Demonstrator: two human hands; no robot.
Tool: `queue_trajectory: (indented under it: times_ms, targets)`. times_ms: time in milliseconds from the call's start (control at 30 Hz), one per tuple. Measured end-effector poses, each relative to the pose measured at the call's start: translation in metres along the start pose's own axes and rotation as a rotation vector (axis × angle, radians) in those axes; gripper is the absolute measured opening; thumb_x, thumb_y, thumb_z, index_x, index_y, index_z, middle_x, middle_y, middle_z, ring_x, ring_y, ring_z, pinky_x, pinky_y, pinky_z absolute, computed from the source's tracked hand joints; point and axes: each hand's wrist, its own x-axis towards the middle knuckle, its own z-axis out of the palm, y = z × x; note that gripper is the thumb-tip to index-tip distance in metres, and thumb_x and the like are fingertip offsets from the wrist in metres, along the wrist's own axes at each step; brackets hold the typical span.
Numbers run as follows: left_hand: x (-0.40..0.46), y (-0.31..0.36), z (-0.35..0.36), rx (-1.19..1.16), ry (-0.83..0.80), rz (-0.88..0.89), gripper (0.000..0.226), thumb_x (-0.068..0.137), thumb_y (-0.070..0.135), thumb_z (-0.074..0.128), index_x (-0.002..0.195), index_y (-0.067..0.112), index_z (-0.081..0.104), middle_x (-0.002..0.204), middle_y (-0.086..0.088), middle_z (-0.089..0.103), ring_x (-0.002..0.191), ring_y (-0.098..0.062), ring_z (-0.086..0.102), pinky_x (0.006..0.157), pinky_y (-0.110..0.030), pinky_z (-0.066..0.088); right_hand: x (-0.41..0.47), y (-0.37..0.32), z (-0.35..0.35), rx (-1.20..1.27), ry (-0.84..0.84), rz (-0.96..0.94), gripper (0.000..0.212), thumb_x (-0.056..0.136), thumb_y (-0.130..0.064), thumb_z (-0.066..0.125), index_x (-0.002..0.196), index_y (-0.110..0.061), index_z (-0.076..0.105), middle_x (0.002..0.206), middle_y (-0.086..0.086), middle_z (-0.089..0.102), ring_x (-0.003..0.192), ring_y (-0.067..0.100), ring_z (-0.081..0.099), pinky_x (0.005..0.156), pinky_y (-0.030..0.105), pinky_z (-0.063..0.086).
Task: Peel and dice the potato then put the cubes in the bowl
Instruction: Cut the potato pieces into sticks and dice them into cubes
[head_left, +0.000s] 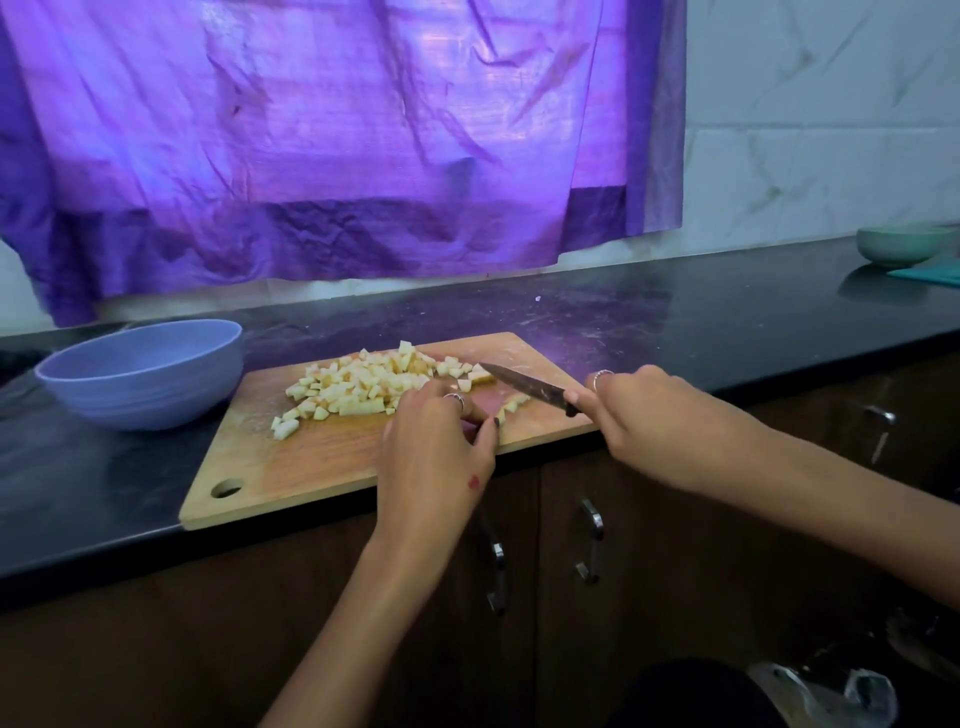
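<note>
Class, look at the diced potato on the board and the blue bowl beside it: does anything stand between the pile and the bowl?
Nothing visible does. The potato cubes lie on the cutting board, and the blue bowl stands just off the board's left edge. Only bare board and countertop lie between them.

Bare board (322, 457) near edge; potato cubes (363, 387) heaped beside bowl (143, 374).
</note>
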Motion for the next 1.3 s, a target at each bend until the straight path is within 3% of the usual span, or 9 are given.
queue_trajectory:
  times_ms: [367,467,567,667,733,833,933,1100,1300]
  targets:
    - [0.003,0.002,0.001,-0.042,-0.011,-0.029,0.011,0.087,0.027,0.067,0.090,0.018,0.074,0.095,0.009,0.051,0.092,-0.012,0.055,0.080,-0.038,0.053,-0.011,-0.006,0.009,-0.139,-0.051,-0.057,0.025,0.102,-0.045,0.023,0.090,-0.027,0.034,0.066,-0.003,0.032,0.063,0.023,0.041,0.059,0.032,0.033]
    - [0.004,0.000,0.001,-0.056,-0.019,-0.033,0.009,0.086,0.027,0.068,0.086,0.019,0.073,0.094,0.008,0.050,0.089,-0.013,0.055,0.078,-0.038,0.053,-0.004,-0.015,0.007,-0.172,-0.079,-0.070,0.027,0.102,-0.045,0.023,0.090,-0.026,0.038,0.066,-0.005,0.030,0.073,0.025,0.050,0.061,0.032,0.032]
    - [0.003,0.000,0.002,-0.053,-0.008,-0.017,0.010,0.086,0.026,0.068,0.085,0.018,0.072,0.092,0.008,0.048,0.089,-0.013,0.053,0.077,-0.039,0.052,0.009,-0.024,0.007,-0.155,-0.092,-0.084,0.030,0.103,-0.042,0.025,0.099,-0.024,0.049,0.076,-0.001,0.042,0.096,0.030,0.056,0.067,0.033,0.034]
    - [0.002,0.000,0.002,-0.037,-0.001,-0.008,0.011,0.087,0.027,0.066,0.087,0.018,0.073,0.090,0.009,0.046,0.091,-0.012,0.051,0.078,-0.037,0.050,0.016,-0.028,0.011,-0.180,-0.021,-0.100,0.031,0.104,-0.039,0.028,0.111,-0.020,0.051,0.102,0.005,0.057,0.099,0.029,0.058,0.066,0.034,0.033]
    - [0.000,0.001,0.001,-0.037,0.004,0.003,0.011,0.088,0.028,0.065,0.089,0.020,0.073,0.088,0.012,0.043,0.092,-0.011,0.048,0.078,-0.034,0.049,0.017,-0.025,0.013,-0.187,0.009,-0.076,0.029,0.104,-0.038,0.029,0.114,-0.021,0.050,0.096,0.005,0.056,0.099,0.030,0.058,0.066,0.034,0.034]
    - [-0.001,0.000,0.002,-0.021,0.018,0.001,0.012,0.089,0.031,0.064,0.090,0.021,0.071,0.088,0.013,0.043,0.092,-0.007,0.044,0.078,-0.029,0.045,0.012,-0.016,0.006,-0.064,-0.024,0.014,0.032,0.102,-0.044,0.025,0.097,-0.024,0.049,0.071,0.000,0.036,0.091,0.035,0.057,0.067,0.036,0.036]
    - [-0.001,-0.002,0.003,-0.017,0.023,-0.004,0.012,0.089,0.031,0.064,0.087,0.021,0.070,0.090,0.012,0.045,0.092,-0.006,0.043,0.078,-0.028,0.044,0.005,-0.005,0.001,0.010,-0.025,0.028,0.034,0.101,-0.044,0.024,0.072,-0.028,0.032,0.073,0.004,0.045,0.076,0.034,0.053,0.066,0.039,0.043]
    - [0.011,-0.002,0.001,0.073,0.013,0.005,0.015,0.091,0.030,0.062,0.091,0.017,0.071,0.098,0.007,0.049,0.099,-0.012,0.043,0.081,-0.029,0.040,0.005,0.019,-0.001,0.038,-0.016,0.164,0.034,0.101,-0.039,0.030,0.073,-0.023,0.039,0.078,0.008,0.049,0.078,0.037,0.055,0.076,0.043,0.046]
    - [0.037,-0.007,-0.005,0.239,0.012,-0.034,0.019,0.091,0.029,0.064,0.105,0.019,0.071,0.111,0.000,0.057,0.108,-0.021,0.048,0.085,-0.037,0.039,0.013,0.014,-0.003,0.048,-0.133,0.273,0.021,0.102,-0.028,0.035,0.084,-0.018,0.037,0.078,0.004,0.040,0.074,0.026,0.046,0.068,0.034,0.037]
